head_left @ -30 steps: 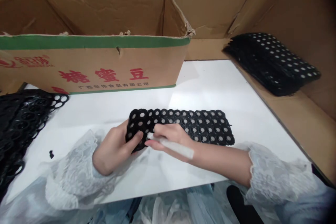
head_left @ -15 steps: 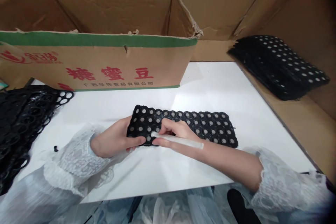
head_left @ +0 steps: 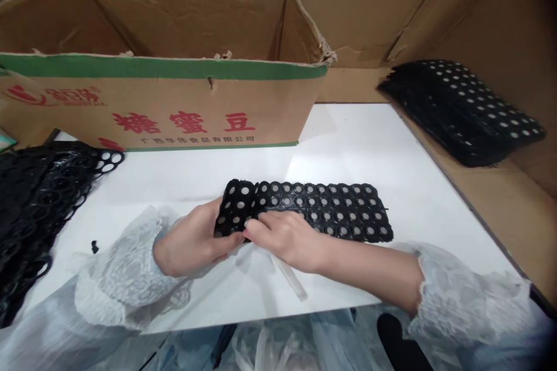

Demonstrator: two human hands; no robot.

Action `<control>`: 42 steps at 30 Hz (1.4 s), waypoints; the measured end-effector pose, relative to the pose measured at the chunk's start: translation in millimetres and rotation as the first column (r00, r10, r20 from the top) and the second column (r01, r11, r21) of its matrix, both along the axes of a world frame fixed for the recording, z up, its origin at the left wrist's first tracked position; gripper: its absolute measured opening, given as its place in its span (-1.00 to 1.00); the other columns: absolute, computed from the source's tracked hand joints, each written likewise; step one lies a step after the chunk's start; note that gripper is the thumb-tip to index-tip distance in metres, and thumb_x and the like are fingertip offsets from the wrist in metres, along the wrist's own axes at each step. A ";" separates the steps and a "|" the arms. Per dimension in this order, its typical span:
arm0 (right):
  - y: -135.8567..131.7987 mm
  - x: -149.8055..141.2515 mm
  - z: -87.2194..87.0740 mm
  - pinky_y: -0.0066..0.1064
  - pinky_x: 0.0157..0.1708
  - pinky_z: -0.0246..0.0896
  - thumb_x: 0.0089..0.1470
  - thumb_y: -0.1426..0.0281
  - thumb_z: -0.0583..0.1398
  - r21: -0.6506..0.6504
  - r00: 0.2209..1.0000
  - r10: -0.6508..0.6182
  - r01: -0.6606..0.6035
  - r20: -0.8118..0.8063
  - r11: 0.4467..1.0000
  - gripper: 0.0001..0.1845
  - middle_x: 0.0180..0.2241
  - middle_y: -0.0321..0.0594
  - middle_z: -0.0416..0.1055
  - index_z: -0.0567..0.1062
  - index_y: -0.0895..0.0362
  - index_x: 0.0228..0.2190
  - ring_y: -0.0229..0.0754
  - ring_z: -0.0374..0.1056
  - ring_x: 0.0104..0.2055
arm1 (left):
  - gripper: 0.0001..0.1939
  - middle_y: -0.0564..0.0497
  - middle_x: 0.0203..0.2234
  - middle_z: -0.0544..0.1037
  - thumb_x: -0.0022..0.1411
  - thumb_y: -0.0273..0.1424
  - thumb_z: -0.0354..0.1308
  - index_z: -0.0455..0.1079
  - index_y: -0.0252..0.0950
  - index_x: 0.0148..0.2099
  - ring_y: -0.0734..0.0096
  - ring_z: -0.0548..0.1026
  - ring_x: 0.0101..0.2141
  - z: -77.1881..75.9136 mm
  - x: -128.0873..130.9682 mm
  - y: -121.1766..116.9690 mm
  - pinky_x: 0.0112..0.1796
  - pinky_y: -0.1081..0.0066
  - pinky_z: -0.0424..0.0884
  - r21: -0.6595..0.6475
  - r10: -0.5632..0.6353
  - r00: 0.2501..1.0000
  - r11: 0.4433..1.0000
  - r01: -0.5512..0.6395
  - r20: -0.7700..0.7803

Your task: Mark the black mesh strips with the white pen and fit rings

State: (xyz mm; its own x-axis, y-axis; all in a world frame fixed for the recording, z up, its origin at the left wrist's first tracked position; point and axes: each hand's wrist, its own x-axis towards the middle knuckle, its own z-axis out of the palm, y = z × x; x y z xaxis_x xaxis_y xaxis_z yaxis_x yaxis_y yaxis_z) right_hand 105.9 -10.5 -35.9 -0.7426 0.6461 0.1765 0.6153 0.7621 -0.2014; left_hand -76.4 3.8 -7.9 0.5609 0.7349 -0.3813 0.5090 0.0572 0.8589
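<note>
A long black plastic grid [head_left: 331, 208] full of round holes lies on the white table [head_left: 357, 145] in front of me. My left hand [head_left: 191, 243] grips its left end, fingers curled round the edge and lifting it a little. My right hand [head_left: 287, 237] rests palm down over the grid's near edge just right of that, fingers closed on a thin white stick [head_left: 289, 278] that points back toward me under the hand.
An open cardboard box [head_left: 165, 98] with red print stands behind the grid. A heap of black grids [head_left: 39, 203] lies at the left edge, and a neat stack of grids [head_left: 461, 110] rests on cardboard at the right. A small black scrap [head_left: 93, 246] sits near my left sleeve.
My right hand has turned over, so the white stick now points toward me beneath it instead of lying across the wrist. The left end of the grid is raised slightly.
</note>
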 end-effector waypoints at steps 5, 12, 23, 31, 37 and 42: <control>3.6 -1.6 1.1 -0.49 -0.64 -0.17 0.11 0.42 -0.05 -0.105 0.997 -0.052 0.045 -0.059 0.993 -0.85 -0.58 -0.30 0.25 0.28 0.14 -0.43 -0.32 0.13 -0.56 | -0.79 0.22 -0.71 0.30 0.08 -0.37 0.07 0.11 -0.27 -0.25 0.59 0.29 -0.70 4.7 -1.8 -0.6 -0.66 0.60 0.24 -0.053 0.024 1.000 0.998 -0.024 0.006; 13.2 13.9 10.8 -0.59 -0.66 -0.01 0.09 0.26 0.00 -0.702 0.711 -0.498 0.009 -0.497 0.713 -0.69 -0.71 -0.44 0.14 0.07 0.12 -0.59 -0.43 0.12 -0.67 | -0.81 0.19 -0.70 0.34 0.02 -0.34 0.13 0.18 -0.30 -0.36 0.59 0.30 -0.69 -1.4 -6.0 13.4 -0.66 0.59 0.25 -0.042 0.086 0.994 0.995 -0.089 -0.068; 14.7 16.4 8.0 -0.60 -0.68 -0.02 -0.08 0.34 0.15 -0.772 0.741 -0.469 -0.104 -0.481 0.627 -0.76 -0.68 -0.40 0.19 0.18 0.15 -0.60 -0.45 0.10 -0.65 | -0.77 0.12 -0.66 0.40 0.00 -0.32 0.17 0.25 -0.35 -0.34 0.54 0.37 -0.67 -2.9 -6.8 18.4 -0.66 0.55 0.32 -0.359 0.076 0.996 0.932 -0.054 0.049; 18.9 17.7 14.0 -0.61 -0.65 0.03 -0.16 0.47 0.13 -0.803 0.793 -0.444 -0.093 -0.417 0.589 -0.88 -0.61 -0.41 0.21 0.23 0.15 -0.54 -0.46 0.10 -0.62 | -0.77 0.04 -0.53 0.47 0.00 -0.32 0.18 0.29 -0.36 -0.34 0.49 0.44 -0.52 -2.6 -10.1 20.1 -0.52 0.54 0.40 -0.349 0.022 0.999 0.937 -0.007 0.038; 18.7 20.2 12.1 -0.60 -0.64 0.02 -0.13 0.45 0.14 -0.791 0.793 -0.421 -0.121 -0.440 0.599 -0.86 -0.62 -0.44 0.18 0.21 0.15 -0.49 -0.45 0.09 -0.62 | -0.81 0.03 -0.51 0.49 0.02 -0.32 0.15 0.32 -0.37 -0.37 0.50 0.45 -0.52 -3.3 -12.8 22.0 -0.50 0.52 0.40 -0.373 -0.001 0.999 0.928 0.015 0.039; 18.3 20.4 8.1 -0.58 -0.62 0.02 -0.09 0.39 0.14 -0.755 0.810 -0.396 -0.084 -0.432 0.651 -0.86 -0.61 -0.41 0.21 0.22 0.14 -0.50 -0.44 0.11 -0.60 | -0.82 0.04 -0.52 0.49 0.02 -0.34 0.16 0.30 -0.35 -0.36 0.47 0.46 -0.52 -3.6 -12.7 20.8 -0.45 0.47 0.42 -0.360 0.046 0.997 0.933 -0.022 0.058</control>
